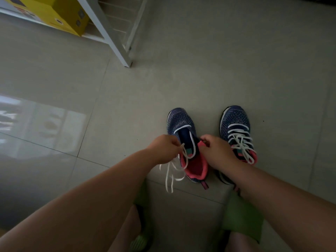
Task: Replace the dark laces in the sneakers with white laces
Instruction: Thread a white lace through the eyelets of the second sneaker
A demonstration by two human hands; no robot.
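Observation:
Two blue knit sneakers with pink linings stand on the tiled floor. The left sneaker has a white lace through its front eyelets only, and the loose ends hang down on its left side. My left hand pinches that white lace near the shoe's left edge. My right hand pinches the right edge of the same shoe at the pink collar. The right sneaker is fully laced with a white lace. No dark lace is in view.
A white metal rack stands at the top left with a yellow box on its low shelf. Green slippers on my feet are at the bottom. Grey floor tiles spread all around.

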